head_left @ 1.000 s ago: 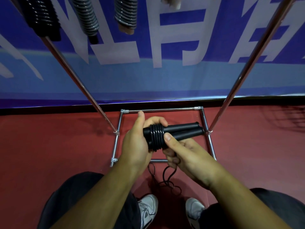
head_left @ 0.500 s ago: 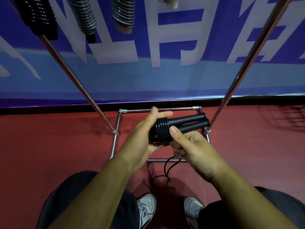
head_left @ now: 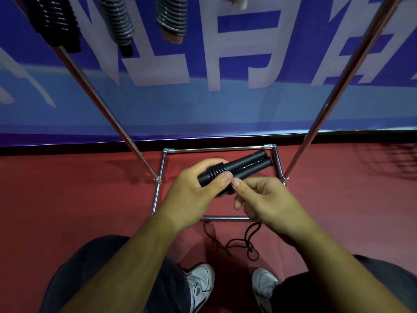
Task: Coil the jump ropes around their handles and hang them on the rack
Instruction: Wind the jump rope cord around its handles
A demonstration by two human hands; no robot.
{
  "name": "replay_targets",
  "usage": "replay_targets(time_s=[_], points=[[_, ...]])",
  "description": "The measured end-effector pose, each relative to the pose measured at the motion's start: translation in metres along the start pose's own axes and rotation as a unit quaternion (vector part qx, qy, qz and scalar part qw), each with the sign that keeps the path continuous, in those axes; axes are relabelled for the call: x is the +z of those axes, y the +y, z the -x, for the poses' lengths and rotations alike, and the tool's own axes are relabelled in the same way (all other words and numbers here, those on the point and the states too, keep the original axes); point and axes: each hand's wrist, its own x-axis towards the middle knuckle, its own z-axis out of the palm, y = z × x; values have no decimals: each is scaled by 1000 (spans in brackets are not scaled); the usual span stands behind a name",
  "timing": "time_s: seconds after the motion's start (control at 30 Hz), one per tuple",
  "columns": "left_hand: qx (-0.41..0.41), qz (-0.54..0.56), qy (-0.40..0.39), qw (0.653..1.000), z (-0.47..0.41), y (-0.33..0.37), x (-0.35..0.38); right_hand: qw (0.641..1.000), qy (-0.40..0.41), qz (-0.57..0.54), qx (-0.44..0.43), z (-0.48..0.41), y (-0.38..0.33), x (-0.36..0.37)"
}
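Your left hand (head_left: 194,195) had its fingers curled round the two black handles (head_left: 248,162). Its thumb was pressed down on the rope (head_left: 217,171), wound there in a handful of tight turns. Your right hand (head_left: 268,199) sat just beside it, thumb tip next to the left thumb. Its fingers were curled in on the rope, which dropped from under the palm to lie in loose loops on the floor (head_left: 67,199).

The handles lay side by side, tilted up and to the right, between the two slanted chrome poles of the rack (head_left: 101,105) and above its four-sided base. Three wound ropes hung at the top: one black bundle (head_left: 58,19) and two grey bundles (head_left: 117,21). A pale end of a fourth thing was cut off by the edge. Your two white shoes (head_left: 200,283) stood on the red floor, and a blue banner (head_left: 203,109) with white characters ran behind.

Half a second before, your right thumb had rested on the coil while the left hand lay open against the handles' end. By now the left had closed round them and the right had come off.
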Motion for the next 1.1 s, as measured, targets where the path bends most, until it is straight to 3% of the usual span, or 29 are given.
replay_targets(time_s=[0.17, 0.33, 0.57, 0.7, 0.83, 0.9, 1.0, 1.1], points=[[21, -10, 39, 999, 0, 6, -5, 1000, -27, -6, 14, -1, -1, 1], [73, -67, 22, 995, 1, 2, 0, 992, -31, -108, 55, -1, -5, 2], [173, -145, -41, 973, 3, -8, 16, 993, 46, -89, 66, 0, 1, 4], [110, -56, -68, 990, 6, -6, 19, 990, 59, -104, 73, -3, 4, 3], [2, 145, 32, 989, 3, 4, 16, 990, 12, -137, 27, -4, 2, 5], [-71, 210, 67, 973, 0, 9, 12, 997, -14, -79, -11, -2, 5, 6], [-154, 273, 34, 949, -1, 15, 8, 998, -34, -8, -46, -1, 5, 7], [-137, 289, -9, 947, 1, 17, 9, 997, -43, -21, -62, 1, 0, 6]])
